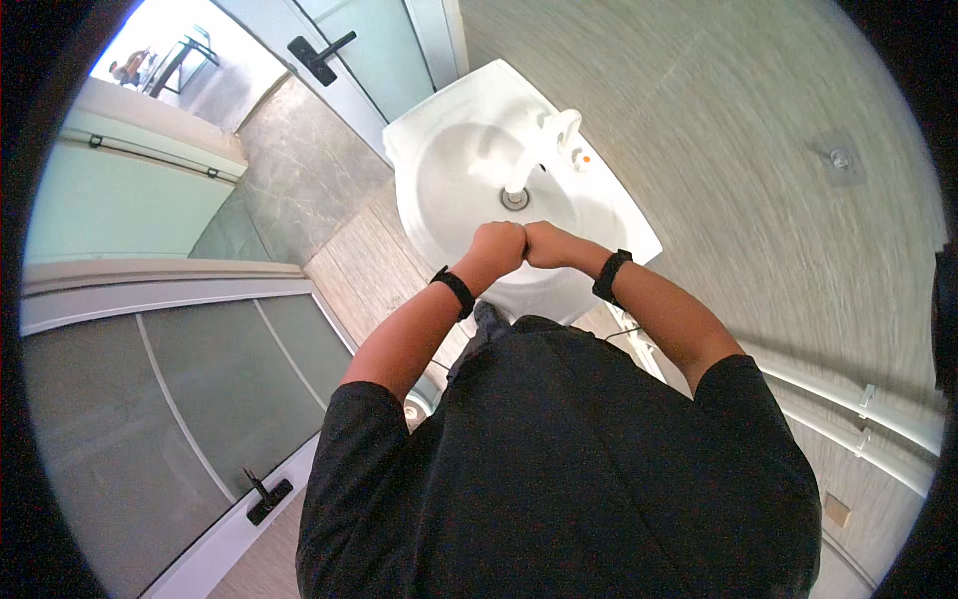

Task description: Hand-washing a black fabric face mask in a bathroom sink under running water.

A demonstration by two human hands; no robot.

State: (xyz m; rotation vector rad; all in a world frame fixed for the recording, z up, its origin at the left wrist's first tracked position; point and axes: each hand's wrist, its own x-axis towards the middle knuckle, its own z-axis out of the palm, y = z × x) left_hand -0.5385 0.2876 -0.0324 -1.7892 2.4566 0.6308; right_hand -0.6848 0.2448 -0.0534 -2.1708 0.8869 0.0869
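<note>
My left hand (498, 245) and my right hand (549, 245) are curled into fists. Their knuckles meet over the front part of a white washbasin (449, 180). Nothing shows in either fist, though the palms face out of sight. A black band circles the left wrist (454, 291), and another black band (612, 277) is on the right wrist. Just beyond the fists lies the round metal drain (514, 201). The white faucet (540, 142) reaches over it from the basin's right rim, with an orange mark by its base.
Behind the basin, a frosted-glass door (374, 45) carries a black handle (320, 58). Another framed glass door (202, 389) stands at left. White pipes (846, 404) run along the wood-patterned wall (718, 150) at right. A transparent wall hook (839, 157) is mounted there.
</note>
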